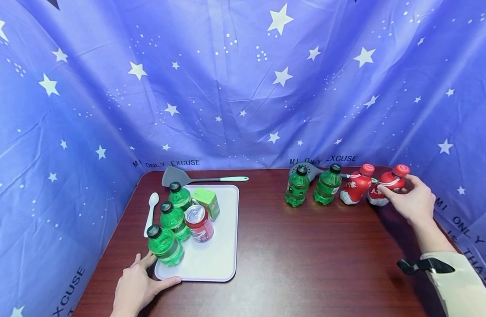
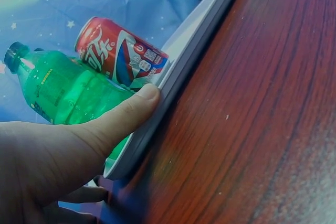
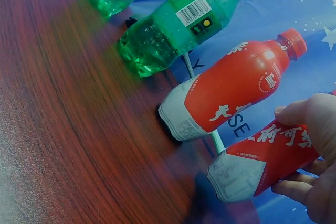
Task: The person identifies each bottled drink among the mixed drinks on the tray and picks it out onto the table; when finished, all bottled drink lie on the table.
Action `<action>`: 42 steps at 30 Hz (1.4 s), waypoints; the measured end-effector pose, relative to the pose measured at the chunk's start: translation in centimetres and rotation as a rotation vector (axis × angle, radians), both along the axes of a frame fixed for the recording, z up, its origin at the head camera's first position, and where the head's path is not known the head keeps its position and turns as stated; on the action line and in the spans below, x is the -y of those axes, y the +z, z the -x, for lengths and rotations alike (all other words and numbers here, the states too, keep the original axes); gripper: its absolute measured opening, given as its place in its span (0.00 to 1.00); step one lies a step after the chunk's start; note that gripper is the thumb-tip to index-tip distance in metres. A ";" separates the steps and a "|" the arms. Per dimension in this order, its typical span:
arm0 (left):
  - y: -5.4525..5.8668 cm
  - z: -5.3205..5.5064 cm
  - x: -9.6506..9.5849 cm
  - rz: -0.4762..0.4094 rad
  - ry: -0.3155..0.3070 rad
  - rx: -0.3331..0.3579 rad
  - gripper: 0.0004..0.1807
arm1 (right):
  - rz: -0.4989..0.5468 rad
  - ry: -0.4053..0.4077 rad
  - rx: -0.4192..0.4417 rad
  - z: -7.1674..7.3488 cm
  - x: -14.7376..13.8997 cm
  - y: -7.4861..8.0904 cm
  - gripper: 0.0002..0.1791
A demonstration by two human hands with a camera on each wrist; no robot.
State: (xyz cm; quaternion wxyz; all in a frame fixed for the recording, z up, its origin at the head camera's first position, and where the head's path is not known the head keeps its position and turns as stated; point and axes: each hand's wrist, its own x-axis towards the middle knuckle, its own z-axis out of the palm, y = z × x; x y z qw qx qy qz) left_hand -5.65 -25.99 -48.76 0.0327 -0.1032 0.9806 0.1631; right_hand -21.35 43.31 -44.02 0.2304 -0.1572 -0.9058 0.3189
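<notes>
My left hand (image 1: 133, 286) is at the near-left corner of a white tray (image 1: 223, 255); in the left wrist view its straight thumb (image 2: 134, 106) lies on the rim, with the other fingers partly hidden beyond the edge. Upright on the tray are three green soda bottles, the nearest one (image 1: 166, 246) beside this hand, plus a red soda can (image 1: 200, 224) and a green drink carton (image 1: 207, 202). Far to the right, my right hand (image 1: 417, 200) grips a red-and-white cola bottle (image 3: 252, 166) between thumb and fingers. Another red-and-white bottle (image 1: 356, 185) stands just left of it.
Two green bottles (image 1: 297, 187) (image 1: 328, 185) stand left of the red pair. Behind them lies a slotted utensil (image 1: 312, 169). A grey spatula (image 1: 175, 176) lies behind the tray, and a white spoon (image 1: 150, 211) along its left. Starry blue curtains (image 1: 227, 88) surround the wooden table (image 1: 298, 251).
</notes>
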 end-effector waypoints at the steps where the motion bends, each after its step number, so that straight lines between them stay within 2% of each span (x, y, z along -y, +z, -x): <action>1: 0.0 0.0 0.0 -0.001 -0.001 0.000 0.70 | -0.001 0.001 -0.002 0.1 0.0 0.0 0.41; 9: -0.1 0.0 0.0 -0.004 -0.009 -0.018 0.69 | -0.025 -0.002 0.006 0.4 -0.4 -0.4 0.42; 31: 0.1 -0.1 0.0 -0.003 -0.009 -0.005 0.69 | -0.021 -0.005 0.039 0.8 -0.3 -1.1 0.42; 42: 0.1 -0.1 0.0 -0.007 -0.014 -0.006 0.68 | -0.025 0.002 0.027 0.9 -0.4 -1.3 0.42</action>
